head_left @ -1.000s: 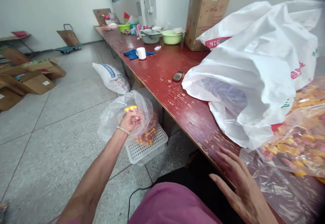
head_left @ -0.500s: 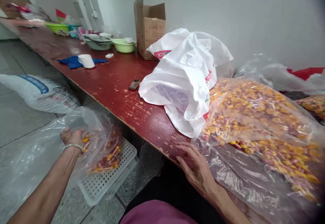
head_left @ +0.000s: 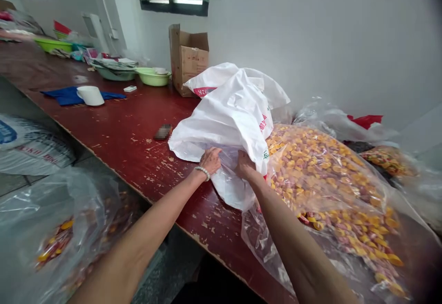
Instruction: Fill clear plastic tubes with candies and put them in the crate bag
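A white woven sack [head_left: 224,111] with red print lies on the red table, its mouth facing me and a clear plastic liner showing inside. At the left side of that mouth, my left hand [head_left: 210,160], with a beaded bracelet on the wrist, has its fingers bent around the sack's edge. My right hand [head_left: 244,165] reaches into the mouth on the other side, and its fingers are hidden by the fabric. Just right of the sack spreads a large clear plastic bag [head_left: 321,170] of small wrapped pieces with yellow ends.
On the floor at left sits another clear bag [head_left: 83,203] with similar pieces. A stuffed sack [head_left: 37,152] lies behind it. The red table [head_left: 138,124] carries a cardboard box [head_left: 193,67], a green basin [head_left: 154,77], a white roll [head_left: 90,95] on blue cloth and a small blurred item [head_left: 163,132].
My left hand has left the floor bag and come up to the sack's mouth. My right hand has moved from the table edge into that mouth. The view has turned right and up.
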Tool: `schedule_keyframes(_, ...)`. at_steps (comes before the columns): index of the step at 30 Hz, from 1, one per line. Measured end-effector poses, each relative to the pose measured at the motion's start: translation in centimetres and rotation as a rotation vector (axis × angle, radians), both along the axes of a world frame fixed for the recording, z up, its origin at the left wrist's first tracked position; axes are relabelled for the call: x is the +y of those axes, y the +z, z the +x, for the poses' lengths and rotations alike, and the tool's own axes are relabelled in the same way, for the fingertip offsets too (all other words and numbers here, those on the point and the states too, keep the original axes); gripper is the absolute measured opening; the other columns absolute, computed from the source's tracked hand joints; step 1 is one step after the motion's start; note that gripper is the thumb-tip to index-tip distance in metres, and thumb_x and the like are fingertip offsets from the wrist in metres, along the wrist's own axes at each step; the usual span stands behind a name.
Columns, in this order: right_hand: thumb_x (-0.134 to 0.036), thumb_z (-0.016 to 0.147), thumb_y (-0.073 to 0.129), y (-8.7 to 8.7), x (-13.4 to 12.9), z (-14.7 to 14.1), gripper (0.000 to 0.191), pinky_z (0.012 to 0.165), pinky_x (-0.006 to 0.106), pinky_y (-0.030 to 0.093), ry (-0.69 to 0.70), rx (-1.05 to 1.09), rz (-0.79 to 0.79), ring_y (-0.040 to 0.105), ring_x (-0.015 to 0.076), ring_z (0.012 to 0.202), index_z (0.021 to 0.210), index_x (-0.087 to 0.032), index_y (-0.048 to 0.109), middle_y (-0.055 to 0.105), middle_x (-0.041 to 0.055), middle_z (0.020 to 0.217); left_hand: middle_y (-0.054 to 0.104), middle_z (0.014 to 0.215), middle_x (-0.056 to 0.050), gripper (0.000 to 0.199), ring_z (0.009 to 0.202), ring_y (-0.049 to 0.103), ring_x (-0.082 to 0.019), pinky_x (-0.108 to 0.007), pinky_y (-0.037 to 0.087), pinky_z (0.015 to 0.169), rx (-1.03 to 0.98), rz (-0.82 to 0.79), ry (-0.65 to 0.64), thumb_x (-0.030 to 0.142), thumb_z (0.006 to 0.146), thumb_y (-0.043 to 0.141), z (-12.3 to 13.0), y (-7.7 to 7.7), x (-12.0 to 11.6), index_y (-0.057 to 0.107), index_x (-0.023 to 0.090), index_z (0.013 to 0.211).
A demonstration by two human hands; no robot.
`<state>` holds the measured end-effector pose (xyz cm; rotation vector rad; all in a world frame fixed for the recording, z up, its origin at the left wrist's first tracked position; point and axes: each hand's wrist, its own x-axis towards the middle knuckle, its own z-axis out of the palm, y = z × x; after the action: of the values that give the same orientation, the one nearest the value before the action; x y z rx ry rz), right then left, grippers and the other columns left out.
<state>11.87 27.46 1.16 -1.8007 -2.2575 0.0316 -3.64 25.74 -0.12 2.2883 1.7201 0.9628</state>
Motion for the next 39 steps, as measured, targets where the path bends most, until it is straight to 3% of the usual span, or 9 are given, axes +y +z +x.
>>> schedule_keyframes(3,-0.011,0.067,0.056,-0.3,0.8,1.1,0.065,0.096,0.038,0.04,0.0,-0.064,-0.059,0.046,0.0285,0.119,0.13,-0.012,0.039,0.047,0.0165,0.128,0.062,0.107,-0.014,0.045,0.107,0.052,-0.027,-0.038,0.042,0.093,0.084,-0.05,-0.084,0.005,0.064,0.054,1.7,-1.2,2.2,0.063,0.011,0.108)
schedule_keyframes(7,-0.013,0.07,0.053,0.0,1.3,1.0,0.057,0.09,0.031,0.043,0.04,-0.128,-0.1,0.05,0.023,0.112,0.127,-0.018,0.045,0.047,0.0108,0.129,0.062,0.098,-0.014,0.031,0.1,0.053,-0.029,-0.04,0.044,0.085,0.176,-0.114,-0.133,0.007,0.065,0.054,2.3,-2.5,2.3,0.065,0.013,0.093)
schedule_keyframes(12,-0.015,0.076,0.051,0.8,0.5,0.9,0.043,0.087,0.033,0.044,0.096,-0.203,-0.121,0.054,0.0227,0.103,0.118,-0.021,0.055,0.05,0.0102,0.122,0.061,0.089,-0.009,0.028,0.09,0.055,-0.023,-0.034,0.044,0.082,0.202,-0.104,-0.123,0.003,0.07,0.047,1.2,-2.6,0.6,0.06,0.017,0.092)
schedule_keyframes(17,-0.018,0.076,0.052,1.0,0.0,0.8,0.037,0.087,0.036,0.044,0.048,-0.208,-0.131,0.053,0.0282,0.107,0.113,-0.015,0.058,0.054,0.0156,0.117,0.058,0.085,-0.009,0.022,0.083,0.053,-0.021,-0.034,0.043,0.077,0.183,-0.04,-0.061,0.009,0.082,0.036,-1.1,-2.8,-2.3,0.053,0.016,0.095)
schedule_keyframes(24,-0.02,0.081,0.047,0.4,-1.2,0.1,0.039,0.084,0.036,0.044,0.01,-0.14,-0.085,0.059,0.0275,0.098,0.118,-0.009,0.051,0.062,0.0171,0.102,0.059,0.088,-0.008,0.021,0.091,0.051,-0.024,-0.038,0.04,0.084,0.209,0.048,-0.136,0.006,0.078,0.04,-3.0,-3.2,-6.5,0.055,0.018,0.087)
schedule_keyframes(31,-0.013,0.078,0.044,0.9,-3.2,-0.2,0.041,0.089,0.031,0.041,0.151,-0.072,-0.038,0.052,0.023,0.111,0.117,-0.02,0.055,0.057,0.0097,0.12,0.061,0.085,-0.008,0.019,0.085,0.055,-0.021,-0.034,0.042,0.08,-0.025,0.103,-0.067,0.008,0.078,0.043,-2.8,-1.9,-7.4,0.056,0.017,0.087)
schedule_keyframes(36,-0.011,0.073,0.049,1.3,-5.0,0.0,0.042,0.082,0.031,0.043,0.245,-0.088,-0.13,0.059,0.0226,0.096,0.114,-0.018,0.055,0.064,0.0083,0.1,0.061,0.078,-0.006,0.02,0.075,0.056,-0.02,-0.032,0.044,0.072,-0.025,-0.009,-0.049,0.012,0.078,0.045,-1.3,-1.2,-8.6,0.059,0.016,0.092)
schedule_keyframes(39,-0.01,0.069,0.055,0.7,-5.8,0.3,0.049,0.085,0.03,0.043,0.349,-0.107,-0.204,0.058,0.0212,0.099,0.116,-0.022,0.057,0.061,0.0073,0.107,0.062,0.08,-0.007,0.021,0.076,0.058,-0.02,-0.032,0.045,0.072,-0.04,-0.069,0.022,0.012,0.078,0.045,-1.4,-1.8,-9.0,0.06,0.015,0.092)
